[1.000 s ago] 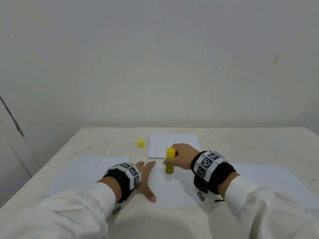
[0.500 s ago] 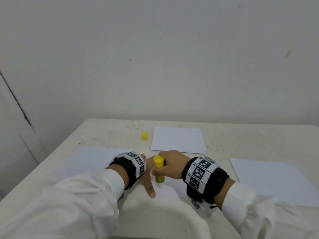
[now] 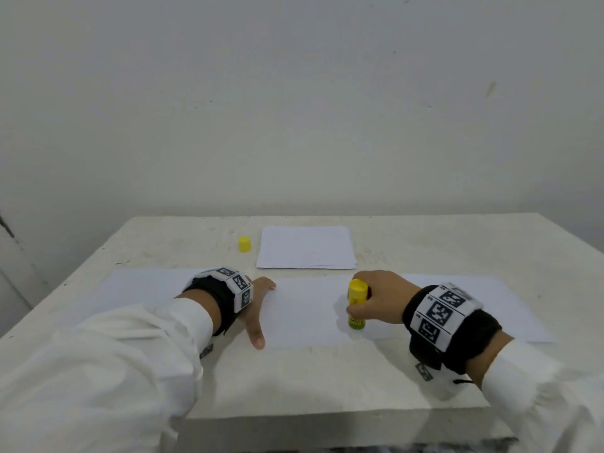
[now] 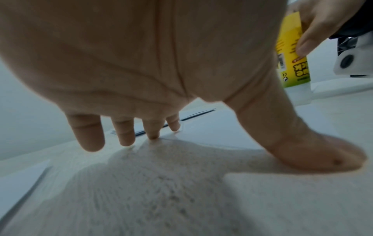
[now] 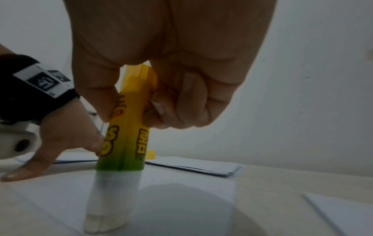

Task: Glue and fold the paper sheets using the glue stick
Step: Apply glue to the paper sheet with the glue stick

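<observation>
Over on the left, a white sheet (image 3: 143, 289) lies flat on the table (image 3: 294, 380), partly under your sleeve. Your left hand (image 3: 258, 305) is spread wide and flat, fingers straight, thumb (image 4: 315, 153) stretched out toward you, planted on the left edge of the middle sheet (image 3: 307, 312) and holding nothing. Up beyond it, a small yellow cap (image 3: 244, 244) stands on its own on the bare tabletop, just left of a neat stack of paper (image 3: 305, 248) near the far side. Moving right, there's the glue stick (image 3: 355, 304), yellow body fading to green, upright with a slight tilt, its white glue end (image 5: 107, 212) pressed down onto the middle sheet near that sheet's right edge. Your right hand (image 3: 376, 297) is wrapped around the stick's upper half, fingers (image 5: 187, 102) curled on one side, thumb on the other, a firm grip. Farthest right, another white sheet (image 3: 503, 308) lies flat, running out past your right wrist.
</observation>
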`<move>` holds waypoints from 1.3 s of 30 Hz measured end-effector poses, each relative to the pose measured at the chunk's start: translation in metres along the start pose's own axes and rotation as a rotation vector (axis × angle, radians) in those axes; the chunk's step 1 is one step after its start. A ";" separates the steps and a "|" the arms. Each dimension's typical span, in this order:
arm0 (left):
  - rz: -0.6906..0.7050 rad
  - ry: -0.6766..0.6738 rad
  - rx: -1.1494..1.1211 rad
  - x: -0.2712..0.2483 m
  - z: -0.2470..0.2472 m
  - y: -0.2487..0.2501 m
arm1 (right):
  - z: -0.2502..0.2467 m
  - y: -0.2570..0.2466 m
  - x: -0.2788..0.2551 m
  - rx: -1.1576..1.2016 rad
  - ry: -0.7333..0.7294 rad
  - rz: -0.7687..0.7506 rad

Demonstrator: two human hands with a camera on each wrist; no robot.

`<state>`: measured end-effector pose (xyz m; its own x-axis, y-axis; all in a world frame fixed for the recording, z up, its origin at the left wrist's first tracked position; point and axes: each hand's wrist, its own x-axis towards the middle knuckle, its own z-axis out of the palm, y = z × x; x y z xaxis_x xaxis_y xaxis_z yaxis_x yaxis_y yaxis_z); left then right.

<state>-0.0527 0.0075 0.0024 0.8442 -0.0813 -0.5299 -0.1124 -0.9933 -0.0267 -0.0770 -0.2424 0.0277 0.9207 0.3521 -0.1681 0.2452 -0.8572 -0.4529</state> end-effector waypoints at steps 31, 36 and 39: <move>0.137 0.037 0.150 0.063 -0.015 0.103 | -0.027 0.030 0.079 -0.065 0.085 0.175; 0.125 0.035 0.152 0.066 -0.017 0.105 | -0.020 0.039 0.044 -0.014 0.079 0.107; 0.127 0.028 0.125 0.063 -0.018 0.105 | -0.018 0.042 0.017 -0.002 0.062 0.074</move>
<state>-0.0013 -0.1030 -0.0186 0.8330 -0.2095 -0.5121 -0.2818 -0.9571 -0.0668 -0.0461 -0.2790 0.0219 0.9533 0.2640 -0.1467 0.1764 -0.8809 -0.4393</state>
